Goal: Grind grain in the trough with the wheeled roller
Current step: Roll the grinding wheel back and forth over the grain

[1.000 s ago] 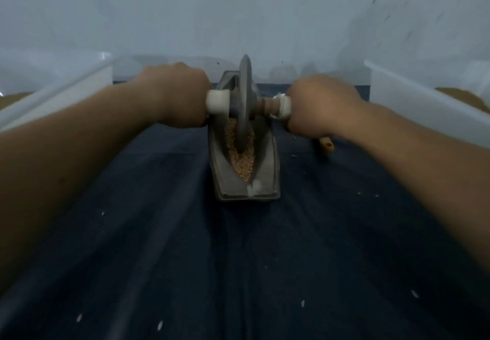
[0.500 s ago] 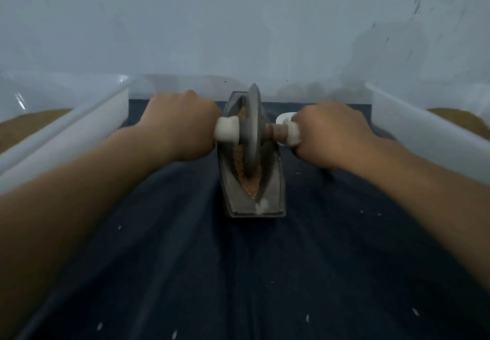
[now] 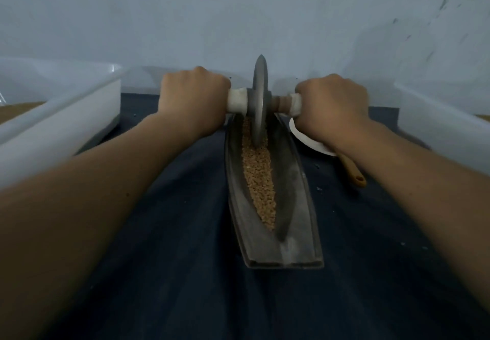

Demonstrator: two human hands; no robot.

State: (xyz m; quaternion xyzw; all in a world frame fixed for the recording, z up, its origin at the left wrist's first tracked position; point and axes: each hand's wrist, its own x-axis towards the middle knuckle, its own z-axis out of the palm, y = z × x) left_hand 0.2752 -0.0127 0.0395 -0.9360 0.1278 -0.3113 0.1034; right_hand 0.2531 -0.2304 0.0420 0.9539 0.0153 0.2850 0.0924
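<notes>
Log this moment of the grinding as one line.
left hand: gripping roller | right hand: gripping roller | roller: near trough far end | grain: along trough groove

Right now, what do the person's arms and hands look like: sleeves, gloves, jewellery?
Both are bare. The left hand and right hand wear no gloves or rings; the left forearm and right forearm show no sleeve, watch or band up to the frame edge.
</notes>
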